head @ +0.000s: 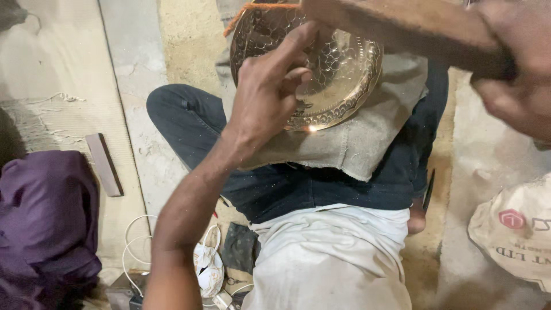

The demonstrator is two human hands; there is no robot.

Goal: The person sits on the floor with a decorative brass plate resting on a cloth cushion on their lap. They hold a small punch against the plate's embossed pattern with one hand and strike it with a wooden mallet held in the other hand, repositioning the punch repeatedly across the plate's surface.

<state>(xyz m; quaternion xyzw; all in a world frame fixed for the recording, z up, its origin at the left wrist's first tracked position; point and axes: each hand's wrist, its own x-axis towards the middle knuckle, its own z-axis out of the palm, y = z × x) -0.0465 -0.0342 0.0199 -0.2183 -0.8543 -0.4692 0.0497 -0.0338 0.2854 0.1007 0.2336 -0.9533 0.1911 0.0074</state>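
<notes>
A round brass plate (338, 74) with an embossed pattern rests tilted on a grey cloth pad (367, 138) over my lap. My left hand (270, 92) lies on the plate's near left part, index finger stretched up across it, thumb and other fingers pressing the surface. My right hand (516, 69) is at the upper right, blurred, gripping a long wooden tool (402, 26) that reaches across the plate's top edge. My legs are in dark trousers (195, 120).
A purple cloth (46, 224) lies at the left. A flat wooden bar (104, 165) rests on the concrete floor. White cables (135, 241) and a white mask (208, 267) sit by my knee. A printed sack (516, 235) is at the right.
</notes>
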